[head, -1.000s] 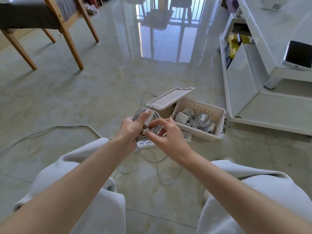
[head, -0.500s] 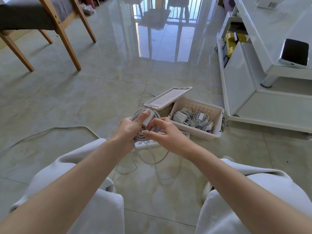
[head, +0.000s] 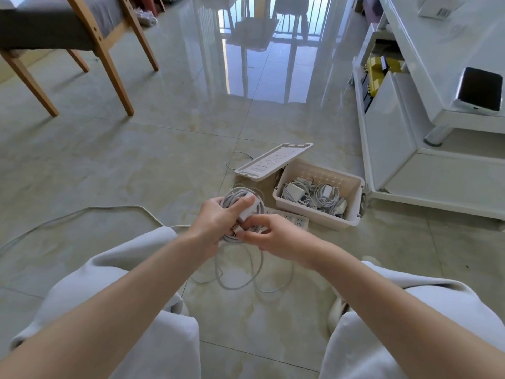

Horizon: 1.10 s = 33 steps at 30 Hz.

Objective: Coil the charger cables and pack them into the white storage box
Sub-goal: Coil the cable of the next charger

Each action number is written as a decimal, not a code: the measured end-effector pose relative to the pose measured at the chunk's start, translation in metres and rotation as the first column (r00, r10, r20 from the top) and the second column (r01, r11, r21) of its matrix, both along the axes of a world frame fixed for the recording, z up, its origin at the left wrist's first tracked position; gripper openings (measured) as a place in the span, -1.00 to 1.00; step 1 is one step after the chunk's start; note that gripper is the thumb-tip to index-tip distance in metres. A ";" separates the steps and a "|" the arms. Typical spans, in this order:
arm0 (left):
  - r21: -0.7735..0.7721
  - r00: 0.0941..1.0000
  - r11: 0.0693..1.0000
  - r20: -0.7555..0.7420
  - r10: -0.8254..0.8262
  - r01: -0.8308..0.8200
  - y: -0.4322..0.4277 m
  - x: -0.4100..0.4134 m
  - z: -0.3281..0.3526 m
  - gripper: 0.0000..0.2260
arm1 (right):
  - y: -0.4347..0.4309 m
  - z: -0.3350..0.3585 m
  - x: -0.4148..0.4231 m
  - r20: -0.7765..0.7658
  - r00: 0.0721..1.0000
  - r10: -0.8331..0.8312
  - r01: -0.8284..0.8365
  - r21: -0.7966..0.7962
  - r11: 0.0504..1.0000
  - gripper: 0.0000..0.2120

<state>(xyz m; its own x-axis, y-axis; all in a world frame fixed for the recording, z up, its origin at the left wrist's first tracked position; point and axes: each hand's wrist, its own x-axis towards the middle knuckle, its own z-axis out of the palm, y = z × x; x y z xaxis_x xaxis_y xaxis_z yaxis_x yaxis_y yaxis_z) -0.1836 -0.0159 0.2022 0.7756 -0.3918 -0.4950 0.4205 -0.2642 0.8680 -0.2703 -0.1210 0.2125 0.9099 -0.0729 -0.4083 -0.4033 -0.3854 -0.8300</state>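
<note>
One cable coil (head: pixel 237 193), half hidden under left hand (head: pixel 217 218)

Pale wooden chair legs (head: pixel 107 64) on glossy beige floor tiles (head: pixel 164 149); dark-screened phone (head: pixel 479 90) flat atop white lacquered cabinet (head: pixel 437 50); yellow boxes (head: pixel 375 75) shelved inside.

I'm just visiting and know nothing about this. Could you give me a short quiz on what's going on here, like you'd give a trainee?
1. True or false: the white storage box is empty.
2. The lid is: A. shut on the box; B. open, leaving the box uncovered; C. out of view.
3. What does the left hand grip?

Key: 1. False, chargers and cables lie inside. 2. B. 3. A coiled cable.
</note>
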 end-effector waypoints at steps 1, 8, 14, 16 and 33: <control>-0.007 1.000 1.000 0.001 0.002 -0.002 0.000 0.003 0.001 -0.74 | 0.002 0.000 -0.001 0.022 0.999 -0.039 0.038 0.050 0.998 -0.90; -0.120 0.957 0.991 -0.277 -0.084 0.053 -0.006 0.013 0.006 -0.71 | 0.018 -0.003 -0.004 0.194 0.921 -0.338 0.333 0.061 0.941 -0.97; -0.038 0.990 0.999 -0.139 -0.007 0.002 -0.012 0.011 0.000 -0.65 | 0.015 -0.002 -0.006 0.290 0.891 -0.348 0.373 -0.034 0.927 -0.92; -0.037 0.999 0.998 -0.008 0.042 -0.042 -0.014 0.010 0.000 -0.71 | 0.015 -0.006 -0.006 0.333 0.885 -0.325 0.371 -0.083 0.925 -0.93; 0.188 0.942 0.974 0.330 0.062 -0.130 -0.008 0.024 -0.026 -0.70 | -0.023 0.025 -0.009 -0.197 0.743 -0.639 0.563 0.699 0.440 -0.78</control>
<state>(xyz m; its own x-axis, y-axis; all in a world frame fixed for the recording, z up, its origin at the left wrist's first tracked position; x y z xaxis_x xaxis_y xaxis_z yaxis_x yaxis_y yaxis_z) -0.1591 -0.0243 0.1766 0.9347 -0.2247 -0.2754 0.1613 -0.4225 0.8919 -0.2791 -0.1436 0.2377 0.7826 -0.3562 -0.5105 -0.2177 0.6118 -0.7605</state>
